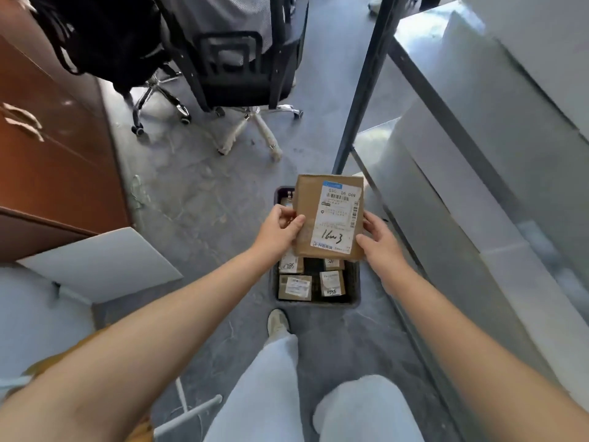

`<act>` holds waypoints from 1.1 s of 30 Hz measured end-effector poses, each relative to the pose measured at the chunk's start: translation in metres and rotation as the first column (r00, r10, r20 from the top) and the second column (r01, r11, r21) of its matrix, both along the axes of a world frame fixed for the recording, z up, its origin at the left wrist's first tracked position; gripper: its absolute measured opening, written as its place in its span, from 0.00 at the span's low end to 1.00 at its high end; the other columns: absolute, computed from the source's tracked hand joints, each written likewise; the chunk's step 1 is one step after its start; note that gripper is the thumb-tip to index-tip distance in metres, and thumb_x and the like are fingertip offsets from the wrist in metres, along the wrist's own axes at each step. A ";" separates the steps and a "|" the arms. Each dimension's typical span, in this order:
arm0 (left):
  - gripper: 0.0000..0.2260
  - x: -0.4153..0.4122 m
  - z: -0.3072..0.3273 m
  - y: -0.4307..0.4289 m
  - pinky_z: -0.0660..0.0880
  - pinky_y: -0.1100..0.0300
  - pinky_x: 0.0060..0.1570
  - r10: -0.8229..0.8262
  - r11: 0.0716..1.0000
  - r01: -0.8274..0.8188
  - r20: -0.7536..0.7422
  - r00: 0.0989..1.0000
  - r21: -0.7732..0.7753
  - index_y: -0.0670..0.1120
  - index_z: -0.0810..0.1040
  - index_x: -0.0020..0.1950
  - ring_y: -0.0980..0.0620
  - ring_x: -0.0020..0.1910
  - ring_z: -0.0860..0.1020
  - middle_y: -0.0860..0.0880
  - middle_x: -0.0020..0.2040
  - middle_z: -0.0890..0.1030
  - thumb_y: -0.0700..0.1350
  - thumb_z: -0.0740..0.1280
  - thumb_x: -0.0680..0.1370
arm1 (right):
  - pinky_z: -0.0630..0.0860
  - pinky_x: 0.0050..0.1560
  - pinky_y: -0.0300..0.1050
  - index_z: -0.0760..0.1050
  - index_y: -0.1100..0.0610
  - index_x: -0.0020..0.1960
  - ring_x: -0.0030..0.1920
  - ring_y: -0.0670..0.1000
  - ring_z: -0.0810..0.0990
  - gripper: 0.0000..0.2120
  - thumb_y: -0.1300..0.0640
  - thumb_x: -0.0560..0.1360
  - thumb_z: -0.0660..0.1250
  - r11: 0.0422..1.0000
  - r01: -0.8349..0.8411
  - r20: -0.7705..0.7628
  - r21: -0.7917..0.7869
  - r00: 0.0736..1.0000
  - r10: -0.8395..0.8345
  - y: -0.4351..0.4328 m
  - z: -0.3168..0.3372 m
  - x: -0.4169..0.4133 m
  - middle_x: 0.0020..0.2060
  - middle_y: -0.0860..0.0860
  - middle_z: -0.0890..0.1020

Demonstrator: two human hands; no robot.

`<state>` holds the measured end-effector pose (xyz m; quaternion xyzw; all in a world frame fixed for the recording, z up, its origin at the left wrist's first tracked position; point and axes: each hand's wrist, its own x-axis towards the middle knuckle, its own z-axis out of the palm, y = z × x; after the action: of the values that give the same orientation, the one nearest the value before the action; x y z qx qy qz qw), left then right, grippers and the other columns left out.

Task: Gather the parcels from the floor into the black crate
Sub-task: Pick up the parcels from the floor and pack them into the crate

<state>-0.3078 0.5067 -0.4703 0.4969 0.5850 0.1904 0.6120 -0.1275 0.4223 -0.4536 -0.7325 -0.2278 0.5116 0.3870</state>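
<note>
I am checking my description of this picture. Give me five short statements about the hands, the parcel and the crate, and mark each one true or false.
1. The left hand and the right hand both hold the brown parcel. True.
2. The black crate stands on the floor. True.
3. The crate is empty. False: several small parcels lie in it.
4. The held parcel bears no label. False: it has a white label with a barcode and handwriting.
5. An office chair stands beyond the crate. True.
</note>
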 end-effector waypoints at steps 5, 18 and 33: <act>0.05 0.014 -0.084 0.012 0.79 0.51 0.53 -0.013 0.993 0.004 -0.080 0.997 -0.115 0.50 0.72 0.50 0.53 0.48 0.79 0.49 0.51 0.83 0.47 0.68 0.79 | 0.79 0.42 0.33 0.65 0.49 0.75 0.54 0.38 0.77 0.29 0.72 0.79 0.57 0.990 0.033 -0.041 -0.136 0.998 -0.039 0.017 -0.081 0.007 0.58 0.41 0.77; 0.08 0.056 -0.420 -0.022 0.76 0.42 0.60 0.113 0.913 -0.181 -0.201 0.973 -0.366 0.52 0.74 0.49 0.47 0.56 0.80 0.47 0.55 0.82 0.44 0.72 0.76 | 0.74 0.45 0.35 0.61 0.43 0.74 0.50 0.37 0.76 0.29 0.66 0.79 0.56 0.878 -0.116 -0.050 -0.464 0.993 0.104 0.013 -0.399 0.045 0.59 0.42 0.76; 0.13 0.066 -0.565 0.001 0.74 0.57 0.64 0.205 0.928 -0.259 -0.214 0.955 -0.269 0.47 0.74 0.57 0.51 0.60 0.78 0.46 0.60 0.80 0.38 0.71 0.76 | 0.80 0.52 0.42 0.64 0.40 0.73 0.55 0.43 0.80 0.28 0.65 0.79 0.57 0.900 -0.081 -0.017 -0.428 0.996 0.082 0.038 -0.566 0.038 0.61 0.42 0.79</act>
<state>-0.2413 0.5074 -1.0356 0.3429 0.7150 0.1263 0.5961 -0.0892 0.4607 -1.0199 -0.7898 -0.1408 0.5643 0.1947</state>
